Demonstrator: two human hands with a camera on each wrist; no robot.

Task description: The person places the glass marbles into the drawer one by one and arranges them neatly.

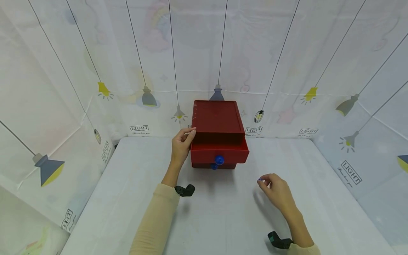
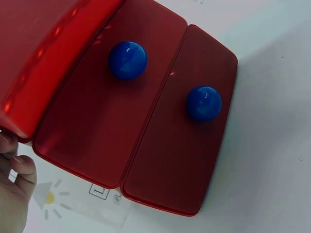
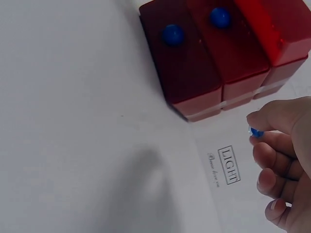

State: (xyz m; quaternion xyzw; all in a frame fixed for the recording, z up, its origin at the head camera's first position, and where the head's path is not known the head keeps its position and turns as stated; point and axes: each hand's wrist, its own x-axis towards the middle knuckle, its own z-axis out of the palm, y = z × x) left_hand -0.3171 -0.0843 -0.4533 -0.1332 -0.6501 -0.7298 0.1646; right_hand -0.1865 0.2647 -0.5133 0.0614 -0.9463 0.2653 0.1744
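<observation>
A red drawer unit [image 1: 218, 115] with round blue knobs stands at the back of the table. Its top drawer [image 1: 204, 156] is pulled out, and the two lower drawer fronts [image 2: 97, 116] are flush in the left wrist view. My left hand [image 1: 181, 145] rests against the unit's left side near its upper front edge, thumb and fingertips touching it. Out to the right and nearer to me, my right hand [image 1: 277, 189] pinches a small shiny blue bead-like piece [image 3: 255, 131] between thumb and index finger. The other fingers are loosely bent. The piece's exact kind is too small to tell.
The white-covered table [image 1: 216, 219] surrounds the unit. Behind and at both sides hangs a pale curtain [image 1: 204, 46] printed with lamps. Each wrist wears a black camera, one on the left [image 1: 185, 190] and one on the right [image 1: 279, 241].
</observation>
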